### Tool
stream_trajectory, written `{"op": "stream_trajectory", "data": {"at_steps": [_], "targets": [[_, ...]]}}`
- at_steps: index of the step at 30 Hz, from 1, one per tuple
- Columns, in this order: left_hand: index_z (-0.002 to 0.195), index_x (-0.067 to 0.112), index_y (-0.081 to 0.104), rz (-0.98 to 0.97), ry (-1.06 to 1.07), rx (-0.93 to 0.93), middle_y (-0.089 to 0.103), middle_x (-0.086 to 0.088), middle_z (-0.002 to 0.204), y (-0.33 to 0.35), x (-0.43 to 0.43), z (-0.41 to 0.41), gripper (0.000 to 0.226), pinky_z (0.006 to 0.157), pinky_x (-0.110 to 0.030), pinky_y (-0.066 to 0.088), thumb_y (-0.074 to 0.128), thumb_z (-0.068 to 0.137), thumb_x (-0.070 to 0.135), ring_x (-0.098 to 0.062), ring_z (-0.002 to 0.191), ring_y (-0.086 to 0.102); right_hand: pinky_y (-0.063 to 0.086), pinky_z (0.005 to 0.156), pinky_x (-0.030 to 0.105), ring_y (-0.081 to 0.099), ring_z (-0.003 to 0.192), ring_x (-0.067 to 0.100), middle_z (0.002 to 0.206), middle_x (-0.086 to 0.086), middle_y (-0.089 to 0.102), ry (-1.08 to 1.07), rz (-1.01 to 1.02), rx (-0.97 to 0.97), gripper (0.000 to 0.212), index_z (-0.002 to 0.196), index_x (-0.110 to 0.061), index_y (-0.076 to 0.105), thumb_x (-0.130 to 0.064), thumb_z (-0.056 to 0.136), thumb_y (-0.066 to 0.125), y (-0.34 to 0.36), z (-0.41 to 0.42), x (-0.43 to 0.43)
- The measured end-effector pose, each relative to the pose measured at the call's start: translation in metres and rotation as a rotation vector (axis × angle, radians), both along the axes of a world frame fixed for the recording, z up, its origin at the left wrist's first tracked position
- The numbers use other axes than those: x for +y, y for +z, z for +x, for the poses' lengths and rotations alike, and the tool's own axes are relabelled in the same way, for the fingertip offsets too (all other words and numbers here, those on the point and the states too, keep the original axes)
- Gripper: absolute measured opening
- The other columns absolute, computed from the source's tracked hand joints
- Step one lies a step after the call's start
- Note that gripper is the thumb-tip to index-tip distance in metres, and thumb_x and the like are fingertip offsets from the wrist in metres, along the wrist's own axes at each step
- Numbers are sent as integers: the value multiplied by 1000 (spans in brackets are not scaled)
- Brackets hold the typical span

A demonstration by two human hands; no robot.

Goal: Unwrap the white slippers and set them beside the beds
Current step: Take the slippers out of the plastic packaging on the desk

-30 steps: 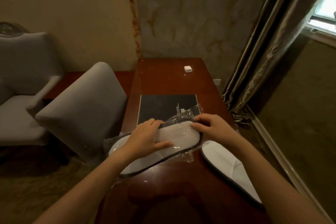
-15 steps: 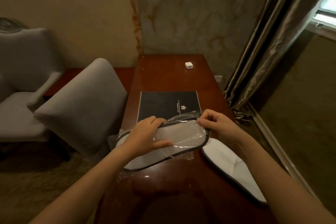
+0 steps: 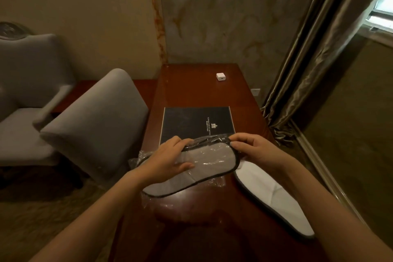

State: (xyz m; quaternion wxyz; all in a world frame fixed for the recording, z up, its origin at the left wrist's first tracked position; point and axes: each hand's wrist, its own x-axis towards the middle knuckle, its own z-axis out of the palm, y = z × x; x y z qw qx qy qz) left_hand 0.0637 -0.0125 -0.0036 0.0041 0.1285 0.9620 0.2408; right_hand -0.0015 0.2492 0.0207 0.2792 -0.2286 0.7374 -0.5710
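Observation:
A white slipper with dark trim (image 3: 212,159) lies across the wooden desk (image 3: 191,87), still inside a clear plastic wrapper (image 3: 136,158). My left hand (image 3: 168,161) presses on its middle, thumb on top and fingers over the far edge. My right hand (image 3: 253,151) pinches the wrapper at the slipper's right end. A second white slipper (image 3: 276,200), bare of plastic, lies on the desk at the right, partly under my right forearm.
A black hotel folder (image 3: 195,123) lies just behind the slipper, and a small white charger cube (image 3: 221,76) sits farther back. A grey chair (image 3: 95,125) stands against the desk's left side, an armchair (image 3: 27,91) beyond it. Curtains (image 3: 314,49) hang at the right.
My right hand has shifted from lying over the slipper's right end to pinching the plastic there with its fingertips. The wrapped slipper has been lifted slightly at that end. The view has tilted a little.

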Motion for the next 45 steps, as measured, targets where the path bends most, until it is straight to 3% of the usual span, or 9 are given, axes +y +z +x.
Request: {"op": "stream_trajectory", "data": {"at_steps": [5, 12, 15, 18, 23, 30, 38, 42, 45], "targets": [[138, 31, 29, 9, -23, 7, 38, 13, 106, -2, -1, 0, 67, 83, -20, 36, 61, 81, 46, -6, 96, 41, 51, 67, 26, 60, 71, 21, 81, 8, 61, 65, 182, 259, 19, 87, -14, 63, -32, 87, 57, 3, -1, -15], [136, 28, 32, -3, -5, 32, 49, 6, 123, -1, 1, -12, 76, 87, -21, 36, 61, 74, 60, -3, 101, 44, 55, 58, 21, 66, 75, 15, 91, 7, 66, -237, -6, 73, 17, 90, -19, 69, -30, 86, 57, 10, -11, 4], [134, 27, 33, -14, 2, 9, 49, 5, 130, -2, 1, -17, 79, 92, -29, 43, 62, 70, 63, -12, 113, 49, 54, 69, 29, 63, 84, 22, 94, 9, 67, -376, -34, 83, 13, 87, -23, 68, -26, 88, 55, 9, -15, 14], [124, 28, 41, 111, 65, -76, 56, 9, 114, -3, -6, -15, 70, 83, -32, 52, 69, 68, 58, -11, 99, 57, 49, 85, 45, 60, 95, 30, 102, 15, 65, -487, -108, 70, 15, 92, -21, 67, -28, 89, 54, 12, -19, 32], [117, 29, 43, 221, 10, -233, 55, 13, 105, -7, -14, -10, 55, 76, -26, 54, 70, 73, 48, -5, 92, 57, 53, 64, 16, 62, 91, 9, 100, -3, 63, -115, 362, 182, 22, 105, -26, 59, -36, 84, 60, 16, -28, 47], [117, 33, 42, 150, -82, -191, 50, 16, 106, -10, 4, -18, 57, 75, -20, 47, 70, 71, 51, -4, 92, 52, 46, 70, 15, 57, 89, 0, 97, -21, 56, 250, 635, 453, 23, 102, -37, 53, -31, 83, 64, 23, -34, -10], [128, 30, 42, 111, -1, -267, 48, 15, 99, -67, -26, -19, 62, 70, -10, 38, 70, 74, 45, 1, 81, 48, 42, 78, 17, 52, 90, -1, 96, -21, 51, 124, 704, 512, 30, 122, -34, 49, -28, 92, 51, -7, -31, 12], [130, 28, 42, -6, 46, -328, 52, 3, 116, -110, -40, -11, 64, 90, -27, 46, 67, 75, 49, -12, 100, 51, 37, 84, 24, 51, 98, 6, 103, -15, 51, -48, 732, 468, 28, 120, -30, 53, -27, 93, 50, -4, -35, 48], [140, 28, 29, -235, 52, -359, 39, -3, 138, -135, -40, -10, 76, 105, -36, 34, 63, 76, 53, -19, 123, 38, 39, 88, 29, 50, 101, 10, 110, -9, 53, -168, 698, 414, 29, 122, -26, 53, -26, 93, 50, -3, -34, 66]]}}
